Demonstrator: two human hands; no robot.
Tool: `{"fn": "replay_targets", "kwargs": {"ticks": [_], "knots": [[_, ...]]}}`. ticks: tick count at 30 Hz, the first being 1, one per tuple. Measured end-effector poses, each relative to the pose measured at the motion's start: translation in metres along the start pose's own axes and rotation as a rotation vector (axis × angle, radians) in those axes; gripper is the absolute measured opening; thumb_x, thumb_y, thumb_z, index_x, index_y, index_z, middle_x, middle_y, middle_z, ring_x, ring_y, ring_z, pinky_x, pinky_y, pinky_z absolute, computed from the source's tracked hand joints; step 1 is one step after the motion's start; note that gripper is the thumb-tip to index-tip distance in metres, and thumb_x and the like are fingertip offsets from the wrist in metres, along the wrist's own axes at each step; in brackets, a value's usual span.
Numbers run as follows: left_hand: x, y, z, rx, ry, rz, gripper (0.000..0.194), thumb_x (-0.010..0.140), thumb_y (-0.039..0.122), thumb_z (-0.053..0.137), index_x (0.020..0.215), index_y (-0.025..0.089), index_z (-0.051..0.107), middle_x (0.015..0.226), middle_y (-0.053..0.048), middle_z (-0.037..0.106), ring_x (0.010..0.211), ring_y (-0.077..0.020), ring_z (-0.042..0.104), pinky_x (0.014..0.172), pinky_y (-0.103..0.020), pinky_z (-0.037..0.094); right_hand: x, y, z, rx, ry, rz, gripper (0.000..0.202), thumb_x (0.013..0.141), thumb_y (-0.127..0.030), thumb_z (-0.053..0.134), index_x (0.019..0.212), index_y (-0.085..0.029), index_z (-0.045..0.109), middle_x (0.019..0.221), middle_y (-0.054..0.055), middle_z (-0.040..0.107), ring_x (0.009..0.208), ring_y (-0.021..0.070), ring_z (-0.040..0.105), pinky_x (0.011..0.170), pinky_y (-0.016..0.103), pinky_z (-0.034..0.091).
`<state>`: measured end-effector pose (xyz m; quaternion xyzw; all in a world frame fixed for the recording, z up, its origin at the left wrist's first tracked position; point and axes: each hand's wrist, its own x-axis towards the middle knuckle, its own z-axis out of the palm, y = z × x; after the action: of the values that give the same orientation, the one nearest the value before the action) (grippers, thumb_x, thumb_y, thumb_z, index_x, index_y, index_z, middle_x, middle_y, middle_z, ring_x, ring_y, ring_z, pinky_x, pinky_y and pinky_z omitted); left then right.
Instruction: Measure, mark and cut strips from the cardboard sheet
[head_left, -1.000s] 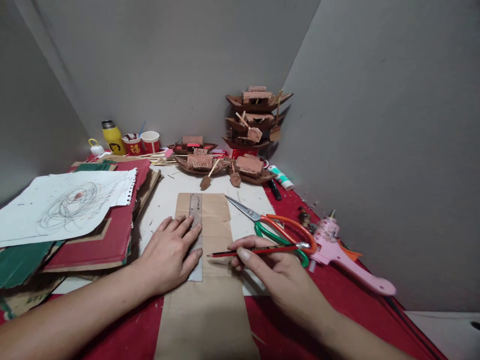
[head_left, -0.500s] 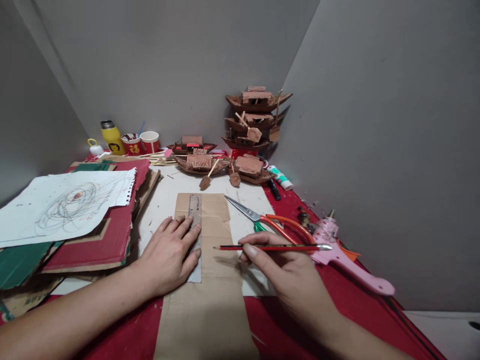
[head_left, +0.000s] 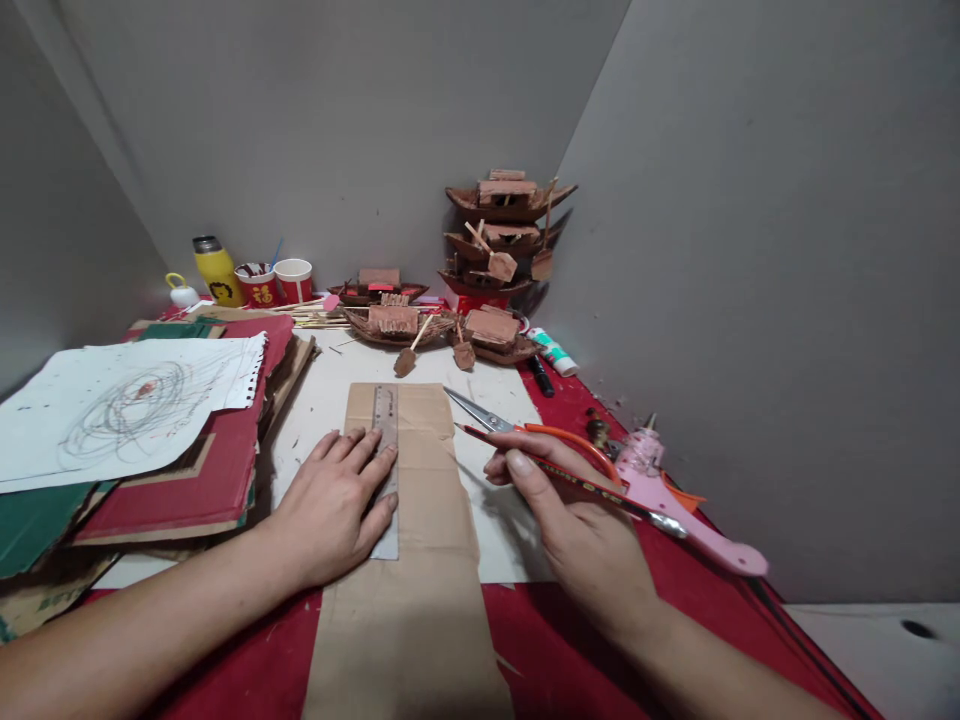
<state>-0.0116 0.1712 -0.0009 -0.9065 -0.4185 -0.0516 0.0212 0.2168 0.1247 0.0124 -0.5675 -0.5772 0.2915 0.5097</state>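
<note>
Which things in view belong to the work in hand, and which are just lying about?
In use:
pencil, held in the right hand
ruler, under the left hand
brown cardboard, beneath the ruler

Apparently just lying about:
scissors
pink glue gun
model boats
yellow bottle
paper cups
scribbled sheet

ruler point(head_left: 386, 425) — on cardboard point(head_left: 427, 570) | scissors point(head_left: 480, 409) — right of ruler | boats point(head_left: 396, 321) behind
</note>
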Motion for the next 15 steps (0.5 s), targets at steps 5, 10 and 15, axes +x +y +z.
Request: {"fn": "replay_targets", "kwargs": {"ticks": [5, 10, 15], "knots": [[-0.0002, 0.0003, 0.0003, 0.010, -0.017, -0.003, 0.051, 0.095, 0.037, 0.041, 0.140, 0.014, 0.049, 0.147, -0.018, 0.046, 0.132, -0.0334, 0.043, 0.108, -0.052, 0.032, 0.0008, -0.0011, 0.0041, -0.044, -0.056, 0.005, 0.024, 0.091, -0.041, 0.055, 0.100, -0.024, 0.067, 0.086, 0.003, 0.071, 0.084, 0.0178, 0.067, 0.079, 0.030, 0.055], [0.0000, -0.0002, 0.0005, 0.006, -0.016, 0.007, 0.051, 0.095, 0.037, 0.040, 0.140, 0.013, 0.048, 0.147, -0.018, 0.045, 0.133, -0.0326, 0.043, 0.109, -0.051, 0.031, -0.0038, -0.0005, 0.0070, -0.065, -0.142, -0.016, 0.022, 0.091, -0.037, 0.054, 0.102, -0.023, 0.068, 0.089, 0.004, 0.074, 0.085, 0.0169, 0.070, 0.077, 0.027, 0.057], [0.0014, -0.0012, 0.0006, 0.008, -0.012, 0.013, 0.051, 0.095, 0.037, 0.042, 0.140, 0.014, 0.048, 0.147, -0.017, 0.046, 0.132, -0.0325, 0.043, 0.109, -0.050, 0.032, -0.0048, -0.0009, 0.0074, -0.087, -0.150, -0.052, 0.022, 0.092, -0.034, 0.054, 0.103, -0.022, 0.068, 0.088, 0.004, 0.075, 0.083, 0.0162, 0.071, 0.074, 0.026, 0.058]]}}
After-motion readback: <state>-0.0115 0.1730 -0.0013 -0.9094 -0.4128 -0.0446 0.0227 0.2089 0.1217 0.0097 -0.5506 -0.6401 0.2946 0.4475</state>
